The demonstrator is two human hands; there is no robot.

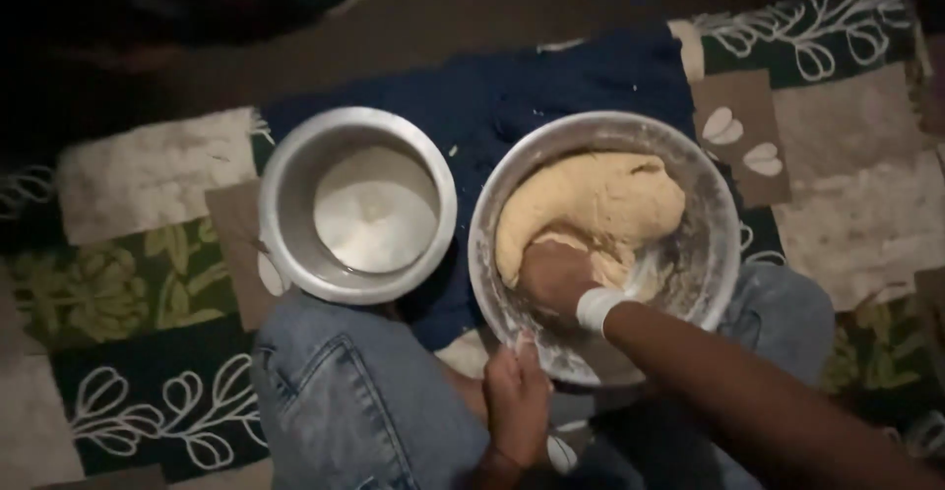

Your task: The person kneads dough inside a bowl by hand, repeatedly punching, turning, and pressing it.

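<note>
A pale yellow lump of dough (591, 200) lies in a wide metal bowl (709, 214) dusted with flour. My right hand (553, 275) is closed into a fist and pressed into the near side of the dough; a white band wraps the wrist. My left hand (516, 397) grips the bowl's near rim, fingers curled over the edge. A deeper metal pot (285, 205) stands to the left of the bowl, with white flour (374, 216) heaped inside.
Both vessels stand on a dark blue cloth (551, 82) spread over a patchwork rug (148, 274) with leaf patterns. My knees in blue jeans (345, 392) frame the near side of the bowl. The far floor is dark.
</note>
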